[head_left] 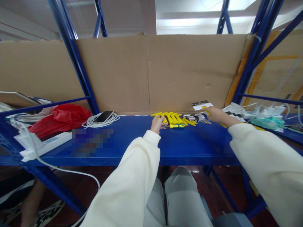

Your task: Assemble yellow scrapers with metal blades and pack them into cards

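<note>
My left hand is over the blue shelf with its fingers curled around the end of a yellow plastic piece. Beside it lies a row of yellow plastic pieces, and in front of them a yellow-and-green screwdriver. Farther right, my right hand grips a black-and-white printed card, raised above the shelf. A bit of yellow shows at its fingertips. Below the card are small black-and-white items and thin yellow strips. A small grey metal piece lies near the right hand.
A phone rests on a coiled white cable at the left. Beyond are a red plastic bag and a white power strip. Cardboard walls the back between blue posts. Cables and green plastic lie right.
</note>
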